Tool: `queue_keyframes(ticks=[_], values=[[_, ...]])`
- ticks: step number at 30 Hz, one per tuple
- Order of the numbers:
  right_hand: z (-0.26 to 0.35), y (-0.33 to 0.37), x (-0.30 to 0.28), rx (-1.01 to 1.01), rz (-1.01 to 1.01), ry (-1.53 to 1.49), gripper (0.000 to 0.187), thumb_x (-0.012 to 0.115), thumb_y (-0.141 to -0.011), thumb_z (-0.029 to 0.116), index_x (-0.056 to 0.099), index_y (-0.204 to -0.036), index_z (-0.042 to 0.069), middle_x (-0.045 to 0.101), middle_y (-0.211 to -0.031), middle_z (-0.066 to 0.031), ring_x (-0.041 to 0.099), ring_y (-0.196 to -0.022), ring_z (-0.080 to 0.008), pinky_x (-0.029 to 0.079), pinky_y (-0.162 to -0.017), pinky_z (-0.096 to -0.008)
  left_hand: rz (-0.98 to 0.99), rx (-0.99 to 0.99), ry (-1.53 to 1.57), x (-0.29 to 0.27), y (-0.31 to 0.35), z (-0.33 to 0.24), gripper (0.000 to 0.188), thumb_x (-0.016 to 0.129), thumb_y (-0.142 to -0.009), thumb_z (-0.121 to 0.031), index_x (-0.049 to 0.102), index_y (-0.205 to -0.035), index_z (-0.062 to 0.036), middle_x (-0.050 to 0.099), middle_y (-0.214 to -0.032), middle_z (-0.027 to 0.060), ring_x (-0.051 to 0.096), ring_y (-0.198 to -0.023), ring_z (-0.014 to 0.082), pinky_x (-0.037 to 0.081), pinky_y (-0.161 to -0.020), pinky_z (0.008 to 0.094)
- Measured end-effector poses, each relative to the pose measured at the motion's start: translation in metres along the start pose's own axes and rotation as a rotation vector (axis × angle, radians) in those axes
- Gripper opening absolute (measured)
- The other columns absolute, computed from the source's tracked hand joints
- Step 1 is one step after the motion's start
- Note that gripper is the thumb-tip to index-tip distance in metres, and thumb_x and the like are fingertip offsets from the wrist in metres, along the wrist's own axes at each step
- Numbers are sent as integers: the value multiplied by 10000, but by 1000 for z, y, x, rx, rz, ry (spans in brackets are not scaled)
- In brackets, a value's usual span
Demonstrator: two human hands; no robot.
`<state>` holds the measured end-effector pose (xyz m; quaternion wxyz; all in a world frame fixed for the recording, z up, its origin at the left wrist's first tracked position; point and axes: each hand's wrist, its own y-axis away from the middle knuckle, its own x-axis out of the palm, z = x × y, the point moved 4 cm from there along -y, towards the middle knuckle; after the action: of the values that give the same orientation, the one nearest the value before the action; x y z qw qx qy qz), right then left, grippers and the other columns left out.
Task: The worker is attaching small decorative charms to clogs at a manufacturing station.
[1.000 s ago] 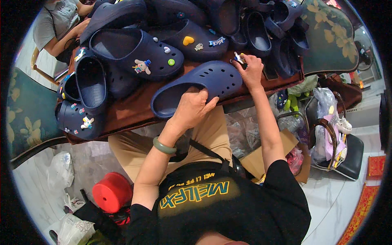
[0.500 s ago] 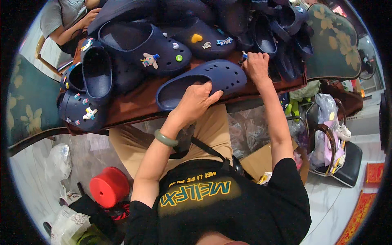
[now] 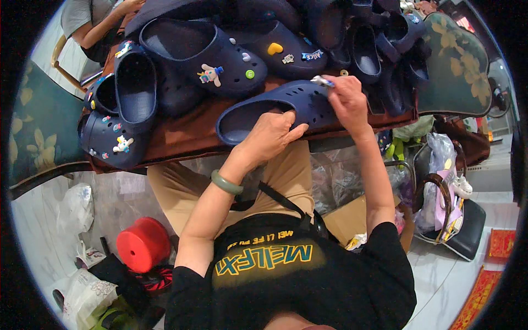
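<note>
A plain navy clog [image 3: 305, 96] with holes in its upper lies at the table's near edge, its toe pointing right. My left hand [image 3: 269, 135] grips the rim of its opening, with the fingers reaching inside. Over the toe, my right hand [image 3: 349, 104] pinches a small white and blue shoe charm [image 3: 323, 82] between thumb and fingertips. Part of the toe is hidden behind that hand. Just behind stand a navy clog [image 3: 234, 58] with a rabbit charm [image 3: 210, 74] and another clog [image 3: 286, 47] bearing a yellow heart charm [image 3: 274, 49].
Decorated clogs [image 3: 135, 88] are stacked at the left of the brown-covered table [image 3: 181, 135]; more navy clogs [image 3: 366, 52] crowd the right. A small round piece [image 3: 344, 72] lies beyond my right hand. Another person's arm [image 3: 104, 30] shows far left. A red stool [image 3: 142, 245] stands on the floor.
My right hand has come back from the table beyond the toe and now holds the charm above the clog. My left hand keeps its grip.
</note>
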<state>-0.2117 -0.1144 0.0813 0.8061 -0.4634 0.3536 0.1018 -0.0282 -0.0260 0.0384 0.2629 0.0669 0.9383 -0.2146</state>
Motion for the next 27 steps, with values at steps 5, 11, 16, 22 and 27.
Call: queue_keyframes(ticks=[5,11,16,22,27], values=[[27,-14,17,-263,55,106,325,697,-755,32,696,-1067,122,682,-952,-9,607,-915,-188,378,-923,-394,-44,50,-17,-1,0,-4,392,673,-881,-271,489,-718,35,544,-694,281,561,-654,447,438,-564,448],[27,-24,24,-297,265,60,278,689,-778,57,709,-1041,144,657,-1017,3,552,-1032,-210,372,-931,-403,-2,49,-52,0,1,-5,354,653,-878,-261,517,-735,33,562,-692,272,573,-682,442,451,-607,472],[33,-43,11,-417,545,37,222,695,-803,128,717,-1024,119,646,-1009,-22,541,-1043,-241,371,-939,-406,0,69,-61,0,0,-5,335,650,-870,-246,522,-727,29,576,-703,266,578,-695,439,457,-623,481],[34,-58,26,-297,692,-37,163,686,-849,229,703,-894,73,646,-923,-39,585,-959,-218,382,-908,-384,-6,90,-49,1,0,-3,336,658,-863,-240,500,-706,11,563,-678,251,572,-686,434,449,-614,480],[37,-53,27,-462,679,77,78,642,-841,155,676,-878,95,630,-940,-21,570,-1006,-189,367,-944,-407,4,99,-32,1,-1,0,349,660,-862,-242,472,-691,-3,540,-654,241,558,-663,432,430,-590,469]])
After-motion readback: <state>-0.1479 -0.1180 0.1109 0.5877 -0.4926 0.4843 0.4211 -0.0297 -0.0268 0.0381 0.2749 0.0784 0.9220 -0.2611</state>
